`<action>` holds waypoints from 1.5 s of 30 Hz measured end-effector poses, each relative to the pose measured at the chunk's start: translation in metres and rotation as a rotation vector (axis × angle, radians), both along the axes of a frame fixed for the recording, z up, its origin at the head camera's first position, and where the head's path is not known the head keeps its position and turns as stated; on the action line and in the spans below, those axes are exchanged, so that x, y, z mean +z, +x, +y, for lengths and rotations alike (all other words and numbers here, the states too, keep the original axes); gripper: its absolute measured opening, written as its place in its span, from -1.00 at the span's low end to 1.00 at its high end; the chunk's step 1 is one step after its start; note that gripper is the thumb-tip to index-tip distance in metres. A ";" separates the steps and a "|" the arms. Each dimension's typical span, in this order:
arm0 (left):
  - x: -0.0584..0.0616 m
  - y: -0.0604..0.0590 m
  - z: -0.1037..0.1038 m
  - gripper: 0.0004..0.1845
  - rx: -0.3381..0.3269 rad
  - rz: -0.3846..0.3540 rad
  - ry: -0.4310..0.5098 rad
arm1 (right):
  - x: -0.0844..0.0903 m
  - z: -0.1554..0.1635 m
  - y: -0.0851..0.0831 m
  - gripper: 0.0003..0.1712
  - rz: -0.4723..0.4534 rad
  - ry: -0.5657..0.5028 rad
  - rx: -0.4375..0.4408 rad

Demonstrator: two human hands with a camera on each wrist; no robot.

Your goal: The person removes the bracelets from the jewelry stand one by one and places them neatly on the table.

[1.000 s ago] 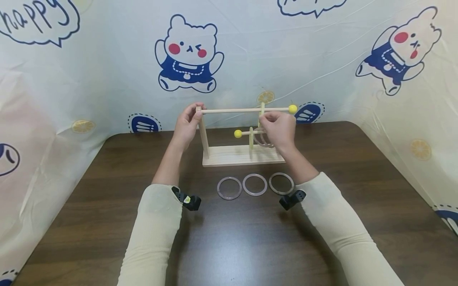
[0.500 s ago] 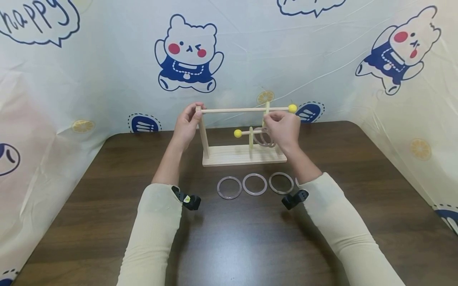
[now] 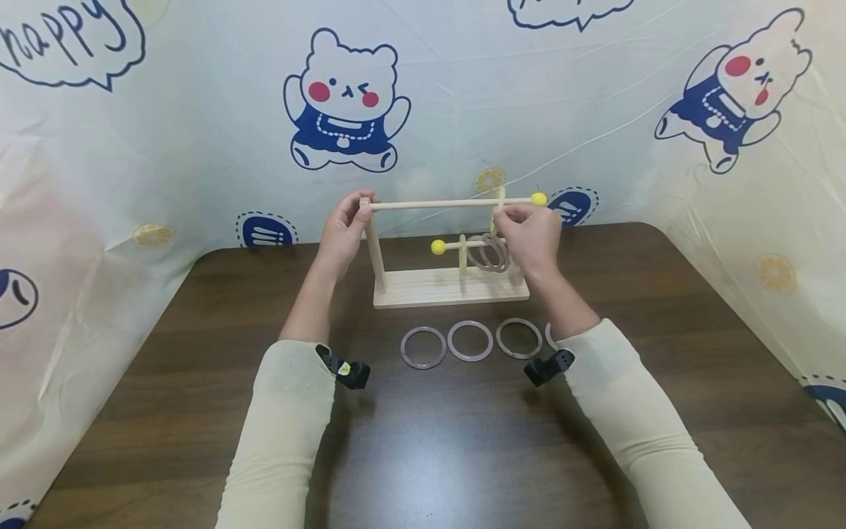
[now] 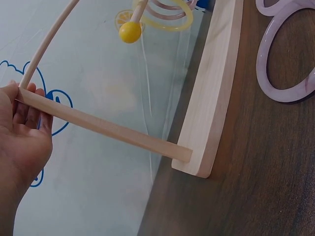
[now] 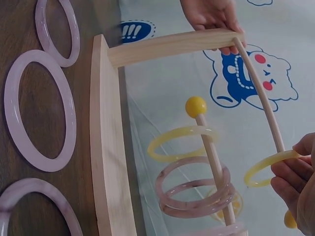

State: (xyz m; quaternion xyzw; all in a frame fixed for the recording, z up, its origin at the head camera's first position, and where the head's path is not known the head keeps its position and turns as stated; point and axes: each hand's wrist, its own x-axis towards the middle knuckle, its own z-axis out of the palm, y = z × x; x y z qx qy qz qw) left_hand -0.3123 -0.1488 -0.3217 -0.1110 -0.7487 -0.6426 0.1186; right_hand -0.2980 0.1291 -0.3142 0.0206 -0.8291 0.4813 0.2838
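The left hand grips the top of the wooden stand's post, steadying it. The right hand pinches a yellow ring on the upper rod — near the ball end. Likely next: slide it over the ball, keeping it level.

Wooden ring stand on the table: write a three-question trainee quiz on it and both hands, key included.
1. True or false: the right hand holds a yellow ring on the upper rod.
2. Which part of the wooden stand does the left hand grip?
A. The base
B. The top of the upright post
C. The lower rod's yellow ball
3. Fill in: the lower rod carries one yellow ring and at least ___ purple rings.

Key: 1 true; 2 B; 3 two.
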 end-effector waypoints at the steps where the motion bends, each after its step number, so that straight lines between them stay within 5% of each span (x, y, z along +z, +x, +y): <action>1: 0.000 0.000 0.000 -0.64 0.002 -0.002 -0.003 | 0.000 0.001 0.000 -0.81 0.001 0.000 -0.005; 28: 0.000 0.001 0.000 -0.63 0.005 -0.009 -0.001 | -0.006 0.019 -0.001 -0.81 0.073 -0.014 -0.061; 45: 0.001 0.001 0.000 -0.64 0.009 -0.014 -0.003 | -0.012 0.029 -0.001 -0.81 0.121 -0.183 -0.085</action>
